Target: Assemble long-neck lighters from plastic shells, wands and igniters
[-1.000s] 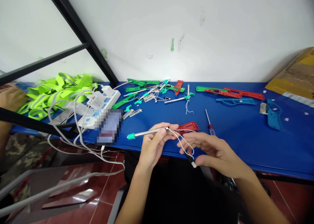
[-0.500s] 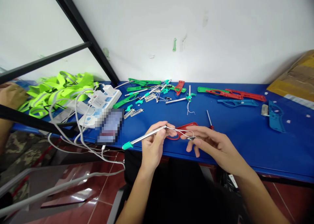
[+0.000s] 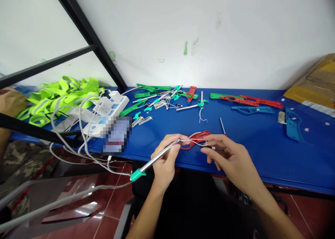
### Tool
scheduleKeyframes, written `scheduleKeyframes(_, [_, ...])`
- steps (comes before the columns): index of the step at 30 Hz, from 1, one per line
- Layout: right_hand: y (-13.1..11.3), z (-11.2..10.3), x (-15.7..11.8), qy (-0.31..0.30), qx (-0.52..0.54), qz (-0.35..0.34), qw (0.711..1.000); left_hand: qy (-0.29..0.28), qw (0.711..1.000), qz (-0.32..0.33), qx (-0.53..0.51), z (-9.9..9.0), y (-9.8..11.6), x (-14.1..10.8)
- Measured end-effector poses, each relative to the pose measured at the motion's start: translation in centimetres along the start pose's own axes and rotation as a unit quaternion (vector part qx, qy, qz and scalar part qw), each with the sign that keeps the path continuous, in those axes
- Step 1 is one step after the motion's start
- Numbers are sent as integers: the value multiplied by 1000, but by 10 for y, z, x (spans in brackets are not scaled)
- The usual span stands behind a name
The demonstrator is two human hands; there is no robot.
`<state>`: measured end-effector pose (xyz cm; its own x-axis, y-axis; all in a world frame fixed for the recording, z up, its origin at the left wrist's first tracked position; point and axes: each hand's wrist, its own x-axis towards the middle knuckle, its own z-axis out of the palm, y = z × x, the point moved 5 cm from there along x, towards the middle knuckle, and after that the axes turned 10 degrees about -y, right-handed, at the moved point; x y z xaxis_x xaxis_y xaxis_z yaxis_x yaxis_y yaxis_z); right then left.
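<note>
My left hand [image 3: 163, 165] is closed on a thin metal tube [image 3: 158, 157] with a teal plastic piece [image 3: 138, 174] at its lower left end. From the tube's other end, thin white wires [image 3: 195, 139] run across to my right hand [image 3: 231, 155]. Between the thumb and fingers of that hand is a small dark part [image 3: 208, 147], partly hidden, at the wires' end. Under the wires, on the table, lies a red plastic shell [image 3: 204, 135]. Just beyond my right hand a screwdriver [image 3: 222, 124] rests, its handle mostly covered.
On the blue table [image 3: 256, 141], green shells [image 3: 157, 88], metal tubes and wired parts lie at the back. Blue shells [image 3: 293, 125] and a cardboard box [image 3: 314, 82] are to the right. Leftward are a pixelated phone [image 3: 117, 134], a power strip [image 3: 115, 108], neon straps [image 3: 60, 99] and another person's hand [image 3: 12, 103].
The tube's teal end has dropped lower in view, so the tube slants more steeply. My right hand has shifted slightly right, and the dark part shows more clearly between its fingers.
</note>
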<state>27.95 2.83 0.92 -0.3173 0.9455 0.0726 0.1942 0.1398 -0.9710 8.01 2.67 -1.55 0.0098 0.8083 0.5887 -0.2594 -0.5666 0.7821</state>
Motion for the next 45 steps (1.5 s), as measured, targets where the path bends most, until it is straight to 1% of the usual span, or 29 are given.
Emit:
scheduleKeyframes(2, [-2,-1,1,26,-32,-19,999,-5,1000,4,-2,1,0,-1])
scheduleKeyframes(5, [-3,-3,1,43,-70,-53,995,-8,1000,5,-3,1,0,-1])
scheduleKeyframes(8, [-5,-7,-1,67,-117,-105,985,7,1000,-8,-4,0,-2,-1])
scheduleKeyframes(11, [-9,-7,-3,62,-140,-148,977,12,1000,-20,-4,0,-3,-1])
scheduleKeyframes(13, [-11,-6,-4,52,-145,-147,977,8,1000,-18,-1,0,-3,-1])
scheduleKeyframes(15, [-13,-7,-4,55,-149,-140,977,-4,1000,-3,9,0,-1,-1])
scheduleKeyframes(18, [-16,-9,-6,66,-159,-153,973,-17,999,27,37,0,4,-3])
scheduleKeyframes(20, [-18,-9,-7,57,-154,-161,973,-19,998,42,39,-1,5,-4])
scheduleKeyframes(21, [-17,-9,-7,51,-136,-155,977,-22,998,49,34,-1,6,-5])
scheduleKeyframes(23, [-12,-11,-5,49,-63,-114,990,-23,998,60,27,-2,6,-6])
scheduleKeyframes(25, [-3,-10,-2,36,28,-46,998,-17,997,68,27,-3,7,-7])
scheduleKeyframes(27, [5,-8,1,13,97,15,995,-8,997,66,29,-3,6,-8])
scheduleKeyframes(29, [9,-6,3,0,138,41,990,0,998,56,30,-2,5,-8])
scheduleKeyframes(31, [9,-7,4,5,160,34,987,14,999,41,29,-1,2,-7])
scheduleKeyframes(33, [7,-8,4,-1,160,19,987,30,999,29,25,-1,0,-7])
scheduleKeyframes(35, [4,-8,3,-35,140,12,989,49,998,19,27,-1,-1,-6])
scheduleKeyframes(38, [1,-5,1,-121,76,8,990,77,997,-15,25,-2,-3,-6])
scheduleKeyframes(40, [-1,-4,1,-163,34,-6,986,88,995,-44,14,-2,-5,-4])
scheduleKeyframes(42, [-2,-4,0,-179,12,-24,983,95,993,-65,4,-2,-6,-3])
scheduleKeyframes(45, [-1,-2,1,-181,6,-53,982,95,991,-89,-7,-2,-8,-1])
